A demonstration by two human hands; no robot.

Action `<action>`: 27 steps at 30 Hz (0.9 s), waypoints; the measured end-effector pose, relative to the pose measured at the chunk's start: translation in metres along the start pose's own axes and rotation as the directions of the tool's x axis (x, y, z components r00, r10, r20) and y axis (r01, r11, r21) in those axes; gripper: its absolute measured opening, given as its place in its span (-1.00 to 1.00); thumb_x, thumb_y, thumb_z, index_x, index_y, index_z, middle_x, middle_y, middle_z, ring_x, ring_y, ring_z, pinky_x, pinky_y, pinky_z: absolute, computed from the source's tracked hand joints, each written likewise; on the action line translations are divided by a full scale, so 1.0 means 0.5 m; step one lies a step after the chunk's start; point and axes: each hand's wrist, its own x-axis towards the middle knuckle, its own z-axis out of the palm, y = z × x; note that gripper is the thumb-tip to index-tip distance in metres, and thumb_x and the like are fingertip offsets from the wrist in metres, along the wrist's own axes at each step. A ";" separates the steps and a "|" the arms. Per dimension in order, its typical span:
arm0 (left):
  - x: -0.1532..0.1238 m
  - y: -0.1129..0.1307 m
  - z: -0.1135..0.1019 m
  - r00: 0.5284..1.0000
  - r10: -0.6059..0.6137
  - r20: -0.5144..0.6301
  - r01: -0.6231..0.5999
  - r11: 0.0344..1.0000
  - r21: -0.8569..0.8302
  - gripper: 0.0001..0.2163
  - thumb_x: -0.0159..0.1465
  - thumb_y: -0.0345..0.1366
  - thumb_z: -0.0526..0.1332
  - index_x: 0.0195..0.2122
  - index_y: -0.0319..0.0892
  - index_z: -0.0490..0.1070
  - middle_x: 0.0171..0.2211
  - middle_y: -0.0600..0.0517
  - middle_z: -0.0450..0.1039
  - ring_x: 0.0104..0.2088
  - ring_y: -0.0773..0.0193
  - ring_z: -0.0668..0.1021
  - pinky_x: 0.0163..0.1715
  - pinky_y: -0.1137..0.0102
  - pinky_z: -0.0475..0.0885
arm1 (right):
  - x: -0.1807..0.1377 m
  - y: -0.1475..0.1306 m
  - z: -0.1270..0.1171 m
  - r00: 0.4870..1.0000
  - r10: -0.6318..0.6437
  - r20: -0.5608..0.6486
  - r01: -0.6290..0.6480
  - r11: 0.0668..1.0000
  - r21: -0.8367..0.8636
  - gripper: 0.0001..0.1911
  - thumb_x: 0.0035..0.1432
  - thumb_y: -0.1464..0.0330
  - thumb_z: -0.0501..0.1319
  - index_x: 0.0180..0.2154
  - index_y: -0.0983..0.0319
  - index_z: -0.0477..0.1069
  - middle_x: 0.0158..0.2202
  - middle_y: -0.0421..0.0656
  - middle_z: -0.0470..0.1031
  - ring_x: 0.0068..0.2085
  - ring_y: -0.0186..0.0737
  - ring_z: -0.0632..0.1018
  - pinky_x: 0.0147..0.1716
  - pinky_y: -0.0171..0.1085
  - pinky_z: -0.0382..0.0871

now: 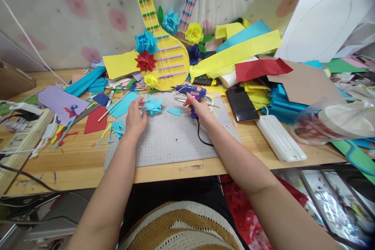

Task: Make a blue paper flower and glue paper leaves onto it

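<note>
My right hand [201, 110] is wrapped round a blue hot glue gun [197, 93], whose nozzle points left above the grey cutting mat [175, 144]. A black cord hangs from the grip. My left hand [136, 120] is at the mat's left side, fingers curved and thumb apart from them. Right beside its fingertips sits a light blue paper flower [152, 105]; whether they touch it is hard to tell. Between the flower and the glue gun lies a small light blue paper piece [175, 112]. Scissors, partly hidden, lie behind my right hand.
A yellow paper guitar [172, 62] with paper flowers leans at the back. A black phone [242, 104] and a white power strip [281, 137] lie to the right. Coloured paper sheets and scraps crowd both sides, with a wooden stick [113, 106] at left. Another power strip [23, 133] stands far left.
</note>
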 end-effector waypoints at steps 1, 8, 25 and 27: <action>0.000 0.000 0.000 1.000 -0.018 -0.007 0.017 1.000 -0.014 -0.53 0.01 -0.51 0.09 0.00 -0.14 0.17 -0.18 -0.05 0.33 -0.15 0.22 0.43 -0.20 0.31 0.40 | -0.001 -0.001 0.000 1.000 -0.001 0.000 0.001 1.000 0.004 -0.52 -0.14 -0.07 0.19 -0.56 0.24 0.34 -0.50 -0.16 0.47 -0.66 -0.50 0.26 -0.70 -0.43 0.14; -0.004 0.016 -0.001 1.000 -0.013 0.015 0.013 1.000 -0.003 -0.56 0.05 -0.46 0.11 0.00 -0.12 0.18 -0.26 0.01 0.39 -0.31 0.30 0.46 -0.17 0.34 0.35 | 0.002 0.004 -0.001 1.000 -0.005 0.012 0.005 0.999 0.036 -0.53 -0.14 -0.06 0.20 -0.58 0.24 0.35 -0.52 -0.17 0.46 -0.66 -0.50 0.26 -0.69 -0.42 0.16; -0.009 0.017 0.004 0.994 0.053 0.096 -0.043 0.994 -0.104 -0.29 -0.11 -0.58 0.05 0.13 -0.10 -0.01 -0.01 -0.10 0.28 -0.10 0.20 0.48 -0.14 0.28 0.38 | -0.002 0.001 0.000 1.000 -0.006 0.010 0.006 1.000 0.011 -0.53 -0.13 -0.07 0.19 -0.58 0.24 0.35 -0.52 -0.17 0.45 -0.65 -0.49 0.26 -0.70 -0.42 0.13; -0.009 0.015 0.005 0.992 0.043 0.114 -0.034 0.996 -0.082 -0.29 -0.11 -0.58 0.04 0.14 -0.10 -0.01 -0.02 -0.09 0.29 -0.12 0.21 0.49 -0.15 0.29 0.38 | -0.002 0.001 0.001 1.000 -0.008 0.011 0.008 1.000 0.024 -0.53 -0.13 -0.07 0.20 -0.58 0.24 0.35 -0.53 -0.17 0.44 -0.65 -0.49 0.26 -0.70 -0.42 0.12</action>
